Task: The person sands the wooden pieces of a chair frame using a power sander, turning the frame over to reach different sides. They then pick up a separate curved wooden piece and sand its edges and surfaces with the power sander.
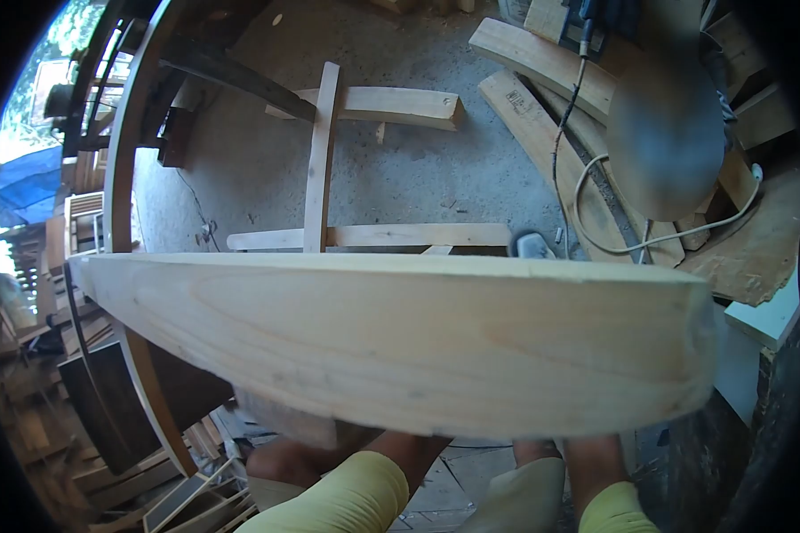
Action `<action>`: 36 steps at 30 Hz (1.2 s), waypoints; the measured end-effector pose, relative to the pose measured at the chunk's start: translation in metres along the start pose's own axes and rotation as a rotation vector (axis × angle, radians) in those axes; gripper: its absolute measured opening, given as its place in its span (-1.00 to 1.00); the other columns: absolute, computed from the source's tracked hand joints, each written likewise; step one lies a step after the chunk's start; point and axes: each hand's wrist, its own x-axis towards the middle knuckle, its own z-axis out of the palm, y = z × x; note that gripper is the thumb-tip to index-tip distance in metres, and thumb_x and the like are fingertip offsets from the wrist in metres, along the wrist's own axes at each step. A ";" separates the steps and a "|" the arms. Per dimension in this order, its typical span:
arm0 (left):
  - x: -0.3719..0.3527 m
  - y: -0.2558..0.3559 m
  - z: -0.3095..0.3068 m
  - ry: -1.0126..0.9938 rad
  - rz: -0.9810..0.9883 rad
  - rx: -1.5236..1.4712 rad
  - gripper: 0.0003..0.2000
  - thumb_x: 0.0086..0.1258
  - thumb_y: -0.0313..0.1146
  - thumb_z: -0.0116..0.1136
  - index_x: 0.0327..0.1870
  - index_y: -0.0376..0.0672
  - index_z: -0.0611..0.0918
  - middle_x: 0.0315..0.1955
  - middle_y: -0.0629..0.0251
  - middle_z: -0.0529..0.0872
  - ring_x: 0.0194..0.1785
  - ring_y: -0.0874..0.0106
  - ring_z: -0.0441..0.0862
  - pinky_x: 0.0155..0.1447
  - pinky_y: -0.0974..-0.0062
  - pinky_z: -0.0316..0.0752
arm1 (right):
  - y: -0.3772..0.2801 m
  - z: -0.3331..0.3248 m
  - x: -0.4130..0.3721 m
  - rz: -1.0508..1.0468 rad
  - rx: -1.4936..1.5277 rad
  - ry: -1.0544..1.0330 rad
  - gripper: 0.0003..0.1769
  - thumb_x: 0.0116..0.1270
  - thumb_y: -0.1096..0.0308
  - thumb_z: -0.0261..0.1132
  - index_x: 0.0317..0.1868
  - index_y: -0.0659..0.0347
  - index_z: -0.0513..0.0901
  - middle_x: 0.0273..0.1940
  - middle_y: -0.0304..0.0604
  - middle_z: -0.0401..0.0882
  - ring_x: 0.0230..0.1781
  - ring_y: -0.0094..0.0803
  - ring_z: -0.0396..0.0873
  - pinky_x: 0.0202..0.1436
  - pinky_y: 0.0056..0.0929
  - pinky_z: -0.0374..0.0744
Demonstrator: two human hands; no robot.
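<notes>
A large pale wooden plank point(400, 338), straight along the top and curved along the lower edge, spans the view close to the camera. Two forearms in yellow sleeves reach up behind its lower edge: the left sleeve point(347, 497) near the middle, the right sleeve point(615, 511) farther right. My left hand and my right hand are both hidden behind the plank, so their fingers and grip do not show. Another piece of wood point(284, 419), blurred, sits just under the plank at the left.
On the concrete floor point(418, 178) lie a curved timber point(400, 105), a long strip point(322, 160) and another strip point(418, 234). Boards point(551, 151) and a looped cable point(587, 226) are at right. A wooden frame point(120, 160) stands left. A blurred spot covers the upper right.
</notes>
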 end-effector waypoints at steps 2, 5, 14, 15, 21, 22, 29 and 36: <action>-0.027 -0.003 -0.001 -0.166 0.010 0.230 -0.21 0.34 0.22 0.28 0.23 -0.43 0.45 0.04 -0.23 0.66 0.14 0.06 0.66 0.24 0.23 0.50 | 0.026 0.004 -0.043 0.044 0.159 0.166 -0.49 0.29 0.25 0.30 0.22 0.25 0.51 0.06 0.02 0.64 0.06 -0.14 0.62 0.17 -0.19 0.55; -0.095 0.002 -0.020 -0.408 0.050 0.406 -0.22 0.35 0.21 0.27 0.24 -0.43 0.44 0.05 -0.27 0.66 0.17 0.03 0.65 0.26 0.22 0.48 | 0.039 0.002 -0.103 0.085 0.340 0.292 -0.43 0.26 0.29 0.34 0.26 0.30 0.48 0.11 -0.02 0.60 0.08 -0.24 0.59 0.22 -0.22 0.53; -0.319 0.105 -0.198 -0.597 0.138 0.355 -0.45 0.50 0.06 0.16 0.23 -0.27 0.54 0.08 0.04 0.66 0.26 0.20 0.57 0.34 0.32 0.42 | -0.068 -0.106 -0.265 0.417 1.024 0.113 -0.26 -0.12 0.62 0.41 0.18 0.25 0.42 -0.22 -0.09 0.58 -0.33 -0.20 0.67 -0.19 -0.25 0.69; -0.339 0.131 -0.214 -0.601 0.077 0.309 -0.46 0.51 0.06 0.15 0.23 -0.27 0.55 0.07 0.05 0.66 0.24 0.24 0.57 0.34 0.33 0.42 | -0.076 -0.118 -0.275 0.396 0.992 0.083 -0.26 -0.12 0.62 0.41 0.18 0.25 0.42 -0.22 -0.09 0.58 -0.33 -0.20 0.67 -0.19 -0.25 0.69; -0.452 0.350 -0.255 -0.736 0.319 -0.411 -0.44 0.41 -0.08 0.35 0.23 -0.29 0.44 0.06 0.15 0.58 0.21 0.41 0.50 0.29 0.43 0.42 | -0.123 -0.170 -0.305 0.389 1.006 0.178 -0.50 0.00 0.54 0.40 -0.01 0.26 0.45 -0.33 -0.11 0.59 -0.37 -0.21 0.68 -0.20 -0.26 0.71; -0.474 0.386 -0.261 -0.823 0.331 -0.491 -0.35 0.32 -0.01 0.42 0.23 -0.25 0.42 0.07 0.12 0.58 0.21 0.36 0.51 0.30 0.41 0.43 | -0.110 -0.176 -0.303 0.381 1.000 0.144 -0.57 0.04 0.47 0.40 -0.06 0.27 0.48 -0.28 -0.10 0.61 -0.30 -0.21 0.68 -0.16 -0.22 0.71; -0.579 0.485 -0.302 -1.317 0.819 -0.835 -0.27 0.12 -0.10 0.50 0.20 -0.27 0.36 0.10 -0.01 0.58 0.22 0.31 0.55 0.20 0.34 0.52 | -0.120 -0.208 -0.313 0.309 1.048 0.199 -0.62 0.11 0.39 0.38 -0.07 0.28 0.51 -0.27 -0.10 0.62 -0.23 -0.19 0.67 -0.07 -0.18 0.70; -0.597 0.479 -0.306 -1.363 0.908 -0.831 -0.28 0.13 -0.12 0.49 0.22 -0.27 0.36 0.12 -0.01 0.57 0.24 0.30 0.53 0.22 0.34 0.51 | -0.138 -0.214 -0.304 0.258 1.054 0.166 -0.62 0.12 0.37 0.38 -0.06 0.27 0.52 -0.27 -0.10 0.62 -0.22 -0.19 0.66 -0.06 -0.18 0.69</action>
